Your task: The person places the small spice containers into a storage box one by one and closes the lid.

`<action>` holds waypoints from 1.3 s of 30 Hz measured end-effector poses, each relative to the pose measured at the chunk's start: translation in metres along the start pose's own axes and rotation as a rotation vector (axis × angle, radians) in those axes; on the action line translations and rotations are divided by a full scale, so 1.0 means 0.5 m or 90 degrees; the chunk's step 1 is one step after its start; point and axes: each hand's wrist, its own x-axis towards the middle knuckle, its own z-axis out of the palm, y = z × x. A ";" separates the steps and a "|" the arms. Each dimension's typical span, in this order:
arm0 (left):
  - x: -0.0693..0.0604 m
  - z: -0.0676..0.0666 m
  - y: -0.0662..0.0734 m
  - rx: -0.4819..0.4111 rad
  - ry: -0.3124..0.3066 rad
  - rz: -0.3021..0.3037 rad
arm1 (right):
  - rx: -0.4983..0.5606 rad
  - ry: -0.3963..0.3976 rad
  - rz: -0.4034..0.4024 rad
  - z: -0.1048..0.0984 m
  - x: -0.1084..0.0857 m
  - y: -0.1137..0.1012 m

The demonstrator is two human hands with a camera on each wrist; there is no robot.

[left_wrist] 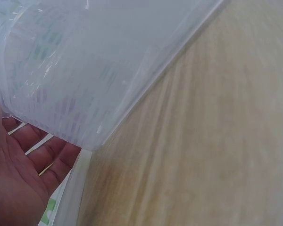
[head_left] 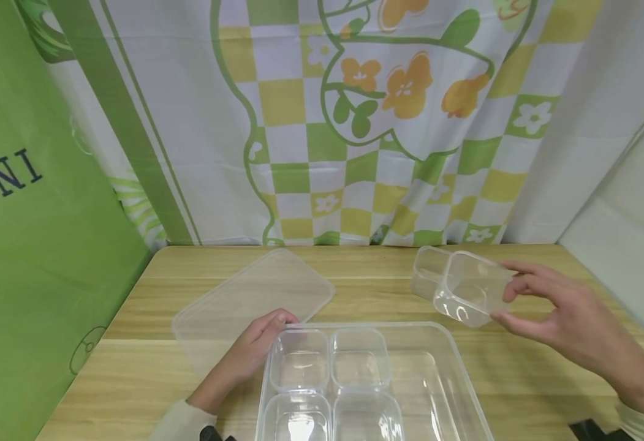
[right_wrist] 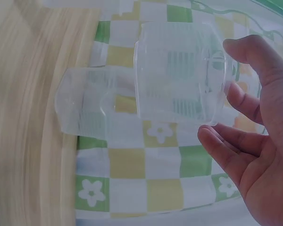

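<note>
My right hand (head_left: 567, 309) pinches a small clear plastic container (head_left: 472, 291) between thumb and fingers, above the right side of the table. The container is tilted, its mouth turned away from the palm. Just behind and left of it stands a second small clear container (head_left: 428, 272), also seen in the right wrist view. At the front lies a large clear plastic box (head_left: 421, 373) with several small containers (head_left: 299, 361) in its left part. My left hand (head_left: 255, 343) holds the box's far left corner, thumb at the rim. Fingers (left_wrist: 49, 153) touch its outer side.
A flat translucent lid (head_left: 255, 294) lies on the wooden table (head_left: 117, 380), left of and behind the box, partly under the left forearm. A patterned curtain (head_left: 355, 171) hangs behind the table. Green cloth (head_left: 51, 245) is at the left, a white panel (head_left: 630, 202) at the right.
</note>
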 end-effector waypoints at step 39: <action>0.000 -0.001 -0.001 -0.002 -0.005 0.005 | 0.127 -0.057 -0.100 0.012 0.009 -0.073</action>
